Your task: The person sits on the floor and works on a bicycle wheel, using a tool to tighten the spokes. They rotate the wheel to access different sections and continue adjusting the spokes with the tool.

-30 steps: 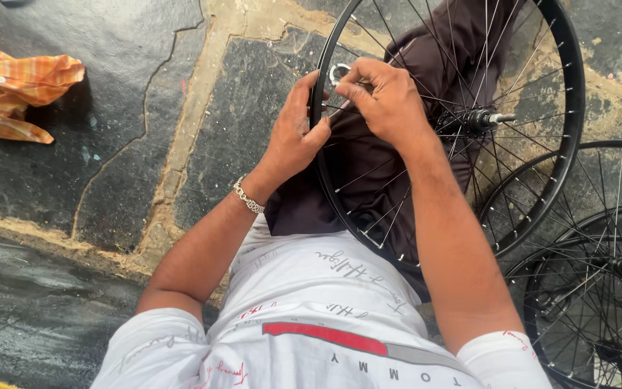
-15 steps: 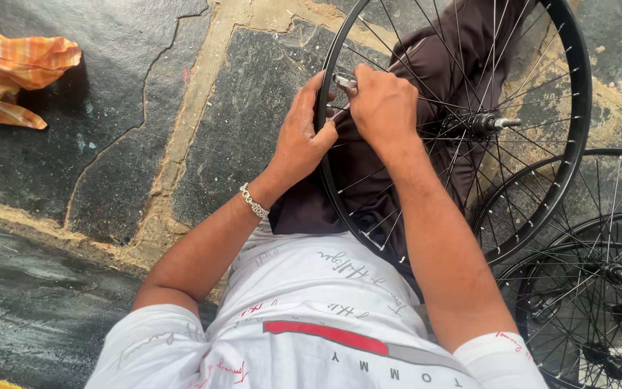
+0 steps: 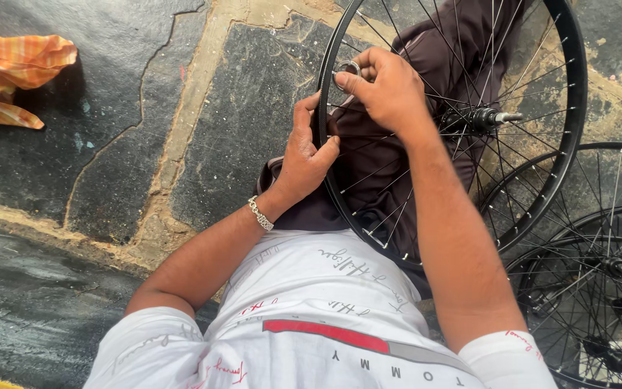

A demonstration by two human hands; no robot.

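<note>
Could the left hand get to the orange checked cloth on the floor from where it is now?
Probably yes: the left hand grips the wheel rim, and bare stone floor lies between it and the orange cloth. It looks a long stretch, though.

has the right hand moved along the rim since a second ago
Yes, slightly. The right hand has shifted up the wheel rim, farther from the hub axle; the left hand now sits lower.

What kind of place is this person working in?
Probably an informal bicycle repair or wheel-building spot on the ground. The person sits on a rough stone floor with a spoked bicycle wheel across the lap, more wheels lie alongside, and an orange cloth lies on the stone.
</note>
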